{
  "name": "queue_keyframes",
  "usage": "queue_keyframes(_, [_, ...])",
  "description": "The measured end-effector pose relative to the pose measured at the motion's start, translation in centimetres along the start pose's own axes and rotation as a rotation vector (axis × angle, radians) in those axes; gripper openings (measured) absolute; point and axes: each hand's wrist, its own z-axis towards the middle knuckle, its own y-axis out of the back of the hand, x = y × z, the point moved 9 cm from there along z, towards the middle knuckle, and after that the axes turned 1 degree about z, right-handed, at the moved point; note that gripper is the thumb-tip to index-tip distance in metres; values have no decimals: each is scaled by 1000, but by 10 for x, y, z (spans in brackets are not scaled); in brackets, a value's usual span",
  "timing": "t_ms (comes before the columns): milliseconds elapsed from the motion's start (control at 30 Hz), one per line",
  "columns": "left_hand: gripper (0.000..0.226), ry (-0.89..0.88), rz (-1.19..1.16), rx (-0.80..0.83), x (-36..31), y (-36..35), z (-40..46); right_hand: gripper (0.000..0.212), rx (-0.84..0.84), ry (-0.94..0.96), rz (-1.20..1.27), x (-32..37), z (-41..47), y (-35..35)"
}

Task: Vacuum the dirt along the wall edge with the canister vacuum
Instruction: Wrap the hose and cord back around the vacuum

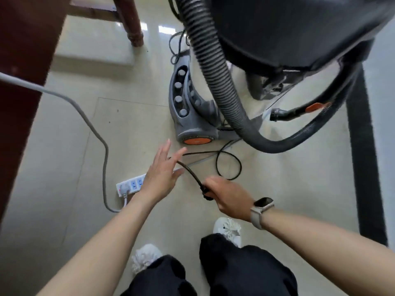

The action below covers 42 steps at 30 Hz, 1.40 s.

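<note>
The canister vacuum (pixel 277 30) stands ahead on a grey wheeled base (pixel 190 116) with an orange wheel cap. Its ribbed black hose (pixel 215 77) loops down to the floor and ends at a nozzle with an orange patch (pixel 299 112). My right hand (pixel 228 197) grips the plug end of the vacuum's black power cord (pixel 190 171), which coils on the tiles behind. My left hand (pixel 162 171) hovers with straight fingers over a white power strip (pixel 132 184), hiding its right half.
A grey cable (pixel 92 120) is plugged into the strip's left end and runs off to the upper left. Dark red wooden furniture (pixel 25 60) fills the left side, with a chair leg (pixel 132 24) behind. A black strip (pixel 363 157) runs along the floor at right. My feet stand below.
</note>
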Motion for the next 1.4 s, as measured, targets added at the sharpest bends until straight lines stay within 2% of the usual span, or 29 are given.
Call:
queue_keyframes(67, [31, -12, -41, 71, -41, 15, -11, 21, -57, -77, 12, 5, -35, 37])
queue_keyframes(133, [23, 32, -108, 80, -76, 38, -35, 24, -112, -150, 55, 11, -72, 71])
queue_keyframes(267, [18, -45, -190, 131, -162, 80, -102, 25, -296, -305, 164, 17, -157, 137])
queue_keyframes(400, [17, 2, -438, 282, -242, 112, -163, 34, -551, -620, 531, 18, -249, 180])
queue_keyframes(467, [24, 20, -575, 315, -277, 131, -181, 42, -564, -726, 691, 30, -279, 180])
queue_keyframes(533, [25, 12, -657, 336, -312, 153, -193, 47, -469, -725, 758, 58, -300, 177])
queue_keyframes(600, [24, -12, -731, 354, -336, 169, -197, 57, -324, -622, 740, 88, -294, 171])
queue_keyframes(667, [23, -40, -757, 380, -364, 187, -203, 61, -255, -493, 705, 119, -294, 181])
queue_keyframes(700, [23, -61, -774, 376, -375, 197, -205, 55, -229, -442, 714, 130, -291, 184])
queue_keyframes(767, [22, -74, -811, 339, -389, 214, -204, 24, -198, -427, 725, 138, -293, 192])
queue_keyframes(800, [21, -59, -823, 308, -392, 220, -202, 11, -212, -444, 732, 135, -298, 200])
queue_keyframes(900, [21, 74, -853, 242, -393, 220, -204, 15, -406, -508, 574, 111, -331, 240])
queue_keyframes(1033, [21, 318, -1070, 279, -415, 187, -216, 21, -645, -596, 225, 75, -394, 299])
queue_keyframes(1133, [21, 404, -1222, 341, -456, 166, -219, 17, -758, -568, 76, 61, -432, 344])
queue_keyframes(1267, [18, 422, -1219, 426, -506, 149, -218, 16, -780, -603, 29, 36, -473, 372])
queue_keyframes(1400, [12, 440, -1121, 431, -520, 132, -218, 19, -739, -632, 71, 18, -496, 360])
